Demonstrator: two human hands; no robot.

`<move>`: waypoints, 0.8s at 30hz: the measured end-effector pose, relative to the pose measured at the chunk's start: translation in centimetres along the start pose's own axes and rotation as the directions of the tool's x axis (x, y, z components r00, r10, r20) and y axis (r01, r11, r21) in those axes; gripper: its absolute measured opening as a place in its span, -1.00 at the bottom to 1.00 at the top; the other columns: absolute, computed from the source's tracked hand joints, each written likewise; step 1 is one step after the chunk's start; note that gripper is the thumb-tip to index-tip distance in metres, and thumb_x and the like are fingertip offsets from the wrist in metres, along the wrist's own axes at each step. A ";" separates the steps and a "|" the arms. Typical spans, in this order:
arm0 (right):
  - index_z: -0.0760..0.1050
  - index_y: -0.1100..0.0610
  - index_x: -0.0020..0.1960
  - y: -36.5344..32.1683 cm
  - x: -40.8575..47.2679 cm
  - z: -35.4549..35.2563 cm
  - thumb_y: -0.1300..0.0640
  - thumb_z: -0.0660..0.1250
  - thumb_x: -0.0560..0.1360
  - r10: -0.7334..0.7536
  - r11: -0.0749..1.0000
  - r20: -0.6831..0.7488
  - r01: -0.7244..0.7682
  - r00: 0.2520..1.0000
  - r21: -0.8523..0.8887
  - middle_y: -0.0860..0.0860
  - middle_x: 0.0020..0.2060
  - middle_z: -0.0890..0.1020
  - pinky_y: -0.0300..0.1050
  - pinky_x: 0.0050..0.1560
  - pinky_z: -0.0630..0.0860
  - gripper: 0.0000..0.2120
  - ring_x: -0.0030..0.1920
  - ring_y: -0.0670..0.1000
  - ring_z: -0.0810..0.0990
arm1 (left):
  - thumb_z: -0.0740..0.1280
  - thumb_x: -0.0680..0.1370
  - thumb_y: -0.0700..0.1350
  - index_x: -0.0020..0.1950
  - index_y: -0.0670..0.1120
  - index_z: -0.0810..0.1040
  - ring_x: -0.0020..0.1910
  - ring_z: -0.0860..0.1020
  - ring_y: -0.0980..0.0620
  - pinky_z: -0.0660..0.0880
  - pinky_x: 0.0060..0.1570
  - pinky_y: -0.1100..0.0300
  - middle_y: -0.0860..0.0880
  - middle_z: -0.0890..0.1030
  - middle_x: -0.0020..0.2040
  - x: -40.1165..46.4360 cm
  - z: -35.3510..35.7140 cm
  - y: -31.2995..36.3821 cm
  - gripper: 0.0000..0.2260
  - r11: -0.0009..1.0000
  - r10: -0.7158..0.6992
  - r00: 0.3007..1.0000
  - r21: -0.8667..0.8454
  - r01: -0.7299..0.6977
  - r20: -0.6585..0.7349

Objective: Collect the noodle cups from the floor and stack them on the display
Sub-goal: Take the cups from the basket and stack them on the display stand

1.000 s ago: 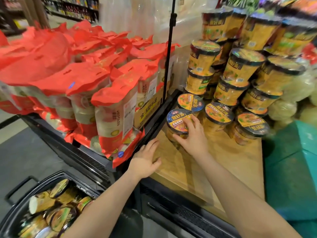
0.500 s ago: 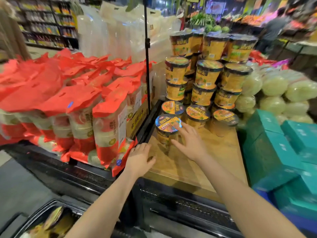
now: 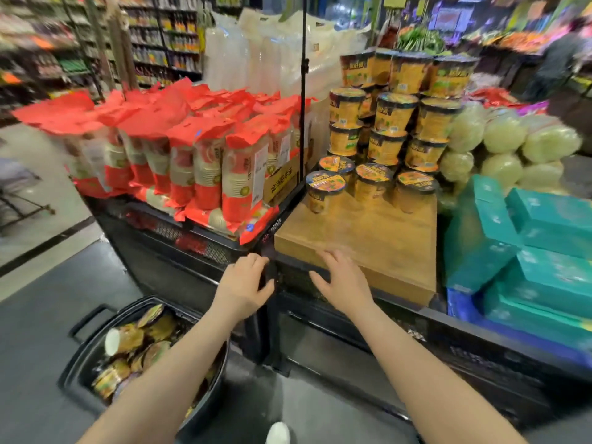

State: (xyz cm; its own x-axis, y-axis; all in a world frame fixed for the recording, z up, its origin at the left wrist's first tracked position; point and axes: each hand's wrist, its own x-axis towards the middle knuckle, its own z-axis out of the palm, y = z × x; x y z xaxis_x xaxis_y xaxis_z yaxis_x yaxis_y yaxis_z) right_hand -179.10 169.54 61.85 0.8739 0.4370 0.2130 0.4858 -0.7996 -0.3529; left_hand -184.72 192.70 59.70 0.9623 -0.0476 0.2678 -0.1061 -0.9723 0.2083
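Yellow noodle cups stand stacked in tiers at the back of the wooden display top. The nearest cup, with a blue-rimmed lid, stands alone at the front left of the stack. A black basket on the floor at lower left holds several more noodle cups lying jumbled. My left hand hovers empty at the display's black front corner, fingers relaxed. My right hand is spread and empty just in front of the wooden edge.
Red-topped packs of paper bowls fill the section to the left, behind a black pole. Teal boxes and bagged pale green produce crowd the right. A person stands at the far right back. Grey floor lies below.
My right hand has let go of the front cup and both hands have drawn back to the display's front edge. The view has pulled back, bringing the basket into sight again.
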 end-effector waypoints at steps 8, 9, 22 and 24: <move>0.31 0.03 0.47 -5.9 -8.6 1.5 -0.04 0.20 0.61 -0.037 0.996 0.108 0.027 0.993 0.089 -0.05 0.38 0.40 -0.11 0.31 0.35 -0.55 0.39 -0.02 0.34 | 0.20 0.44 0.11 0.12 -0.08 0.54 -0.10 0.58 -0.10 0.55 -0.21 0.06 -0.03 0.57 -0.02 -12.6 -1.3 -0.7 -0.62 0.998 -0.059 0.998 0.001 0.059 0.019; 0.32 0.02 0.47 -6.7 -9.4 1.6 -0.03 0.20 0.61 -0.046 0.994 0.119 0.034 0.992 0.100 -0.06 0.37 0.41 -0.12 0.29 0.37 -0.55 0.37 -0.02 0.36 | 0.21 0.44 0.11 0.13 -0.08 0.53 -0.10 0.58 -0.10 0.56 -0.21 0.05 -0.04 0.57 -0.01 -13.7 -1.5 -0.8 -0.62 0.998 -0.057 0.998 -0.005 0.057 0.012; 0.38 0.00 0.41 -20.8 -15.4 9.0 0.01 0.26 0.59 -0.037 0.964 0.135 -0.001 0.990 0.266 -0.12 0.32 0.46 -0.20 0.21 0.39 -0.60 0.32 -0.08 0.42 | 0.20 0.55 0.14 0.39 -0.04 0.42 0.22 0.48 -0.02 0.47 0.16 0.03 0.00 0.50 0.27 -29.0 -6.7 -11.8 -0.54 0.975 -0.214 0.969 -0.036 0.220 0.123; 0.41 0.01 0.38 -24.0 -15.9 11.0 0.03 0.28 0.58 -0.020 0.956 0.133 -0.020 0.991 0.293 -0.12 0.28 0.48 -0.25 0.12 0.38 -0.63 0.27 -0.10 0.45 | 0.20 0.55 0.14 0.43 -0.03 0.39 0.24 0.48 -0.03 0.45 0.20 0.04 -0.01 0.49 0.30 -31.9 -7.6 -15.2 -0.51 0.972 -0.226 0.963 -0.027 0.232 0.144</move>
State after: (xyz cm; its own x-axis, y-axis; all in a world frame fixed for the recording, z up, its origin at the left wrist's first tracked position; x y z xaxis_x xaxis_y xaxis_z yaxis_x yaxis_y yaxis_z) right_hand -204.48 186.31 56.86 0.8585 0.5035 0.0972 0.4515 -0.6522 -0.6089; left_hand -215.74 210.74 55.15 0.9872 0.1406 0.0754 0.1132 -0.9504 0.2898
